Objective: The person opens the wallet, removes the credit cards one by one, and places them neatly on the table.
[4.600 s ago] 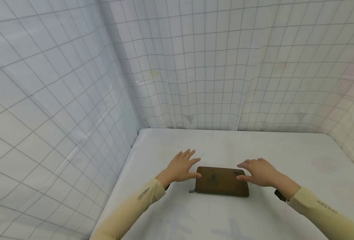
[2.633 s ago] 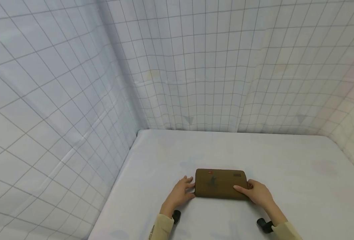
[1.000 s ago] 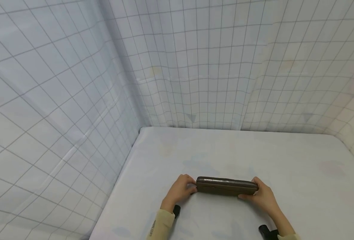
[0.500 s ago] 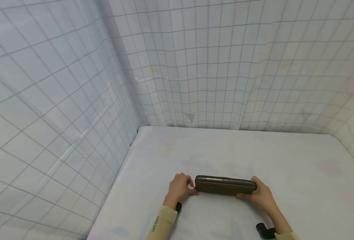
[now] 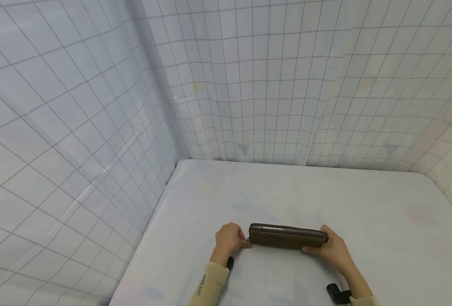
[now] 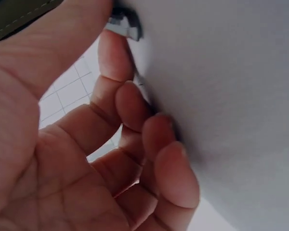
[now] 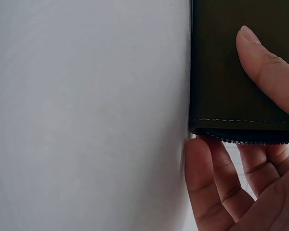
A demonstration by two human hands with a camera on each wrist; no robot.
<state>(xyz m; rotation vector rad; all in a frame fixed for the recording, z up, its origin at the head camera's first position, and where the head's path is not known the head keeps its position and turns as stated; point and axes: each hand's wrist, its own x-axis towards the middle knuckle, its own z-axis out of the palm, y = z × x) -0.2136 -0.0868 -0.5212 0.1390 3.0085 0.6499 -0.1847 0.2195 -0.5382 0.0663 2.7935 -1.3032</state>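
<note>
A brown zip-around wallet [image 5: 287, 239] stands on its long edge on the white surface, its metal zipper facing up. Its right end is in my right hand [image 5: 332, 250], the thumb on the near face and the fingers at the end. The right wrist view shows the thumb flat on the dark wallet side [image 7: 216, 72], with the zipper teeth [image 7: 260, 142] along its end. At the wallet's left end, my left hand [image 5: 228, 240] pinches the metal zipper pull [image 6: 127, 29] between thumb and index finger, and the thumb partly covers it. The other left fingers curl close to the surface.
A white-covered table [image 5: 287, 191] bears the wallet. A grid-patterned white curtain [image 5: 248, 85] rises behind it, and another grid-patterned sheet [image 5: 57, 148] closes the left side. Black wrist devices [image 5: 338, 294] sit under both wrists.
The wallet, flat at first, has been tipped up onto its edge by the right hand. My left hand has moved from the wallet's left end to a pinch on the zipper pull.
</note>
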